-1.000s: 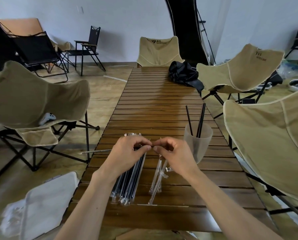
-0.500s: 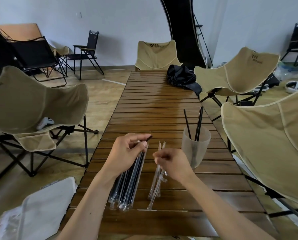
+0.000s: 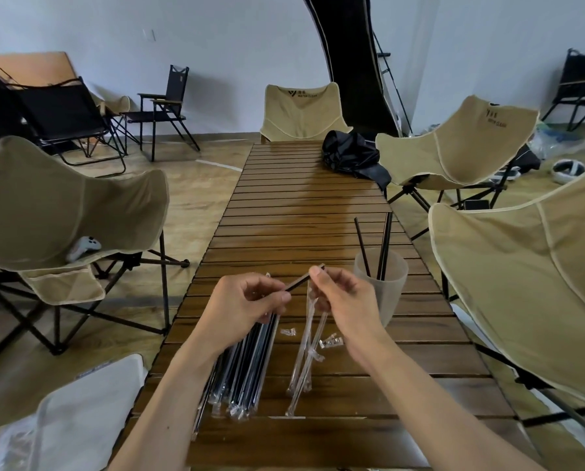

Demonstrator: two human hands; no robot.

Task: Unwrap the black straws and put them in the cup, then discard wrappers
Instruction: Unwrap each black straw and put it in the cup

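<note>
A black straw (image 3: 303, 279) sticks out of its clear wrapper between my hands. My left hand (image 3: 243, 302) grips the wrapper end, and my right hand (image 3: 343, 300) pinches the straw's bare tip. Under my left hand a bundle of wrapped black straws (image 3: 242, 372) lies on the wooden slat table (image 3: 304, 212). Empty clear wrappers (image 3: 306, 362) lie to its right, with small torn scraps (image 3: 332, 341) beside them. A frosted cup (image 3: 388, 283) stands just right of my right hand with two or three black straws (image 3: 384, 246) upright in it.
A black bag (image 3: 354, 158) lies at the table's far right. Beige folding chairs (image 3: 508, 266) crowd both sides and the far end. A white bin with a liner (image 3: 70, 419) sits on the floor at lower left. A white controller (image 3: 84, 246) rests on the left chair.
My right hand dropped a torn wrapper scrap on the table, then rose back and took the straw's exposed tip. The straw now shows farther out of the wrapper.
</note>
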